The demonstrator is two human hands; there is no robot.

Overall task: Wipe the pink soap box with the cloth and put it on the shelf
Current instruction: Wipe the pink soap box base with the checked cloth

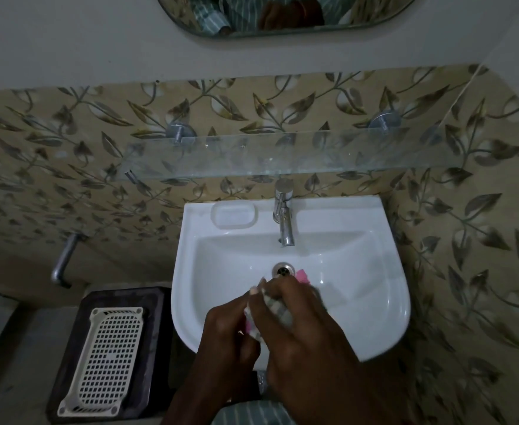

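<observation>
Over the white sink (pixel 359 302) both my hands hold the pink soap box (pixel 303 276), of which only a pink corner near the drain and a pink sliver lower down show. My left hand (pixel 224 329) grips the box from the left. My right hand (pixel 295 329) holds a checked cloth (pixel 275 311) wrapped round the box and covers most of it. The glass shelf (pixel 282 157) hangs on the tiled wall above the tap, with nothing on it.
A chrome tap (pixel 284 216) stands at the back of the sink beside a moulded soap recess (pixel 234 214). Left of the sink a cream perforated tray (pixel 107 360) lies on a dark stand (pixel 68 348). A chrome pipe (pixel 64 259) juts from the wall. A mirror (pixel 282 13) is above.
</observation>
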